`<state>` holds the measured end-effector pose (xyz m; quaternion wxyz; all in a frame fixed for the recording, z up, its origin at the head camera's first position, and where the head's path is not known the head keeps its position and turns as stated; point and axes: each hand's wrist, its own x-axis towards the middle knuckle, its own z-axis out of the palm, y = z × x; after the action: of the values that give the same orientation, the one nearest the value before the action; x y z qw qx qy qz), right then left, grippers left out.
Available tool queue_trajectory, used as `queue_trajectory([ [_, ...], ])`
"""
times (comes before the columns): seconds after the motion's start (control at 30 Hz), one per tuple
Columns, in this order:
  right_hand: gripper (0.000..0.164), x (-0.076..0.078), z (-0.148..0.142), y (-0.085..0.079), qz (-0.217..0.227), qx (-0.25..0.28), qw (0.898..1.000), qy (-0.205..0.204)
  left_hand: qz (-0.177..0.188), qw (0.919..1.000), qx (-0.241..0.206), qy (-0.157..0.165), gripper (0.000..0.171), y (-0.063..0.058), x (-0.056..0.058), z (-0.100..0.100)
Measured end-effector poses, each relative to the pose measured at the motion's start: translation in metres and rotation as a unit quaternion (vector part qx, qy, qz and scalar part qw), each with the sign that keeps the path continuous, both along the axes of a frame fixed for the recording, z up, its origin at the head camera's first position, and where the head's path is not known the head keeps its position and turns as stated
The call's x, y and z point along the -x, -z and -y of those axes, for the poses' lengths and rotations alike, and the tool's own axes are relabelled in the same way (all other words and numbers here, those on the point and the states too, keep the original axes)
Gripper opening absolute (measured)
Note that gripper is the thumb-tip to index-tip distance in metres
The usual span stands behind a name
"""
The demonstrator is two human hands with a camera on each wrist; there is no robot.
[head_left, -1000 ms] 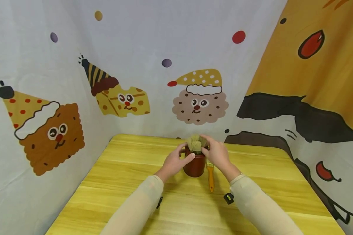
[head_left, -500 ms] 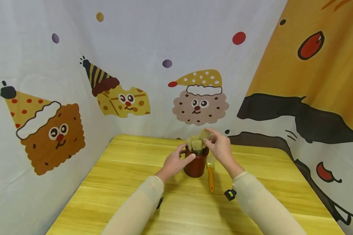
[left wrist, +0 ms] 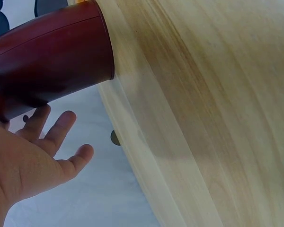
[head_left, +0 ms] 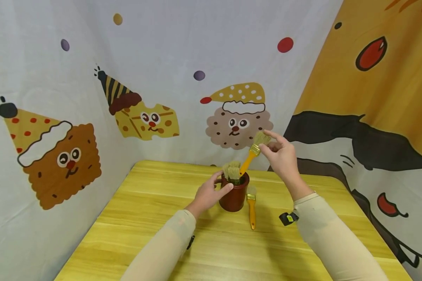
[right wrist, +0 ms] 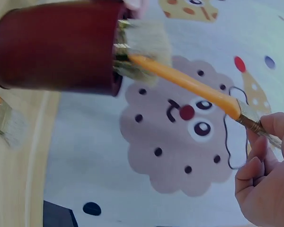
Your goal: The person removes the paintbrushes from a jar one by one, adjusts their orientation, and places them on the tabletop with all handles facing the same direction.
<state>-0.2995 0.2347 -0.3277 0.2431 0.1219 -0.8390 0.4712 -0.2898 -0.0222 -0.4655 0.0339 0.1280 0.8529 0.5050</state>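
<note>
My right hand (head_left: 283,158) pinches a paintbrush (head_left: 249,159) by its bristle end. Its orange handle slants down, with the tip overlapping the rim of a dark red cup (head_left: 233,200) in the head view. Inside the cup stand other paintbrushes (head_left: 234,171), pale bristles up, their handles hidden by the wall. Thumb and fingers of my left hand (head_left: 207,195) hold the cup at its left side near the rim; in the left wrist view the cup (left wrist: 52,52) stands upright on the table, several fingers spread beside it. Another paintbrush (head_left: 252,212) lies right of the cup.
The wooden table (head_left: 144,226) has its back edge just behind the cup. A white cloth (head_left: 161,50) printed with cartoon cookies and cheese hangs behind and at the sides. Black straps with devices (head_left: 288,218) sit at the wrists.
My right hand has drawn one paintbrush up out of the cup and moved up and to the right with it. The left hand and the cup have stayed in place.
</note>
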Motion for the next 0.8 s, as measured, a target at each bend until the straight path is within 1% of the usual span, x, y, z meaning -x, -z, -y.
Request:
queue_trajectory([
  [0.13, 0.05, -0.001, -0.015, -0.01, 0.033, 0.038, 0.999, 0.007, -0.002, 1.0, 0.006, 0.0, 0.079, 0.0, 0.0, 0.0],
  [0.27, 0.056, -0.002, -0.03, -0.012, 0.079, 0.053, 0.995, 0.024, -0.003, 1.0, 0.009, 0.0, 0.079, 0.0, -0.001, 0.0],
  [0.4, 0.06, 0.001, -0.046, -0.005, 0.12, 0.041, 0.991, 0.039, -0.002, 1.0, 0.008, -0.003, 0.079, -0.001, -0.001, 0.0],
  [0.57, 0.061, 0.004, -0.061, 0.007, 0.141, 0.009, 0.989, 0.052, 0.001, 1.0, 0.003, 0.0, 0.08, -0.001, -0.003, 0.001],
  [0.7, 0.059, 0.007, -0.07, 0.016, 0.158, -0.011, 0.986, 0.05, 0.0, 1.0, -0.003, 0.003, 0.08, -0.002, -0.004, 0.001],
  [0.8, 0.06, 0.01, -0.077, 0.023, 0.188, -0.023, 0.981, 0.039, 0.0, 1.0, -0.005, 0.003, 0.079, -0.002, -0.004, 0.0],
])
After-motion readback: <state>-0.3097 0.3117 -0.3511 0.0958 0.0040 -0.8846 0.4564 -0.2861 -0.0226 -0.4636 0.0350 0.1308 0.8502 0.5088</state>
